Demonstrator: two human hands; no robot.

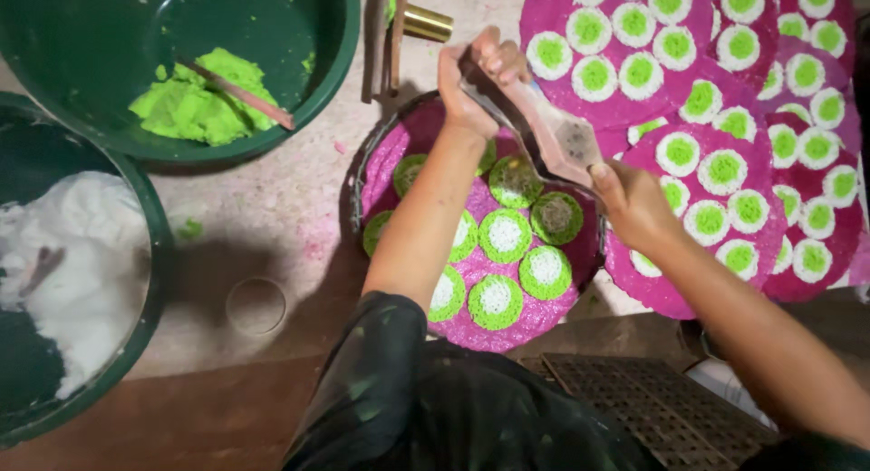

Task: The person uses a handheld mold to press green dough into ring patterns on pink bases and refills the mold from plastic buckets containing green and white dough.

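Two big dark green basins (340, 68) sit at left, one with green dough (195, 104), one with white flour (77, 272). Pink trays (766, 226) of green-and-white cakes fill the right. Centre: a round pink tray (385, 177) with green cakes (505, 235). Above it, a wooden mould (557, 140), held at both ends: left hand (473, 81) fingers wrapped shut on the far end, right hand (632, 202) clamped on the near end. Mould looks stiff, light, flour-dusted, maybe slippery; ends give the best grip. Cakes seem soft and crumbly.
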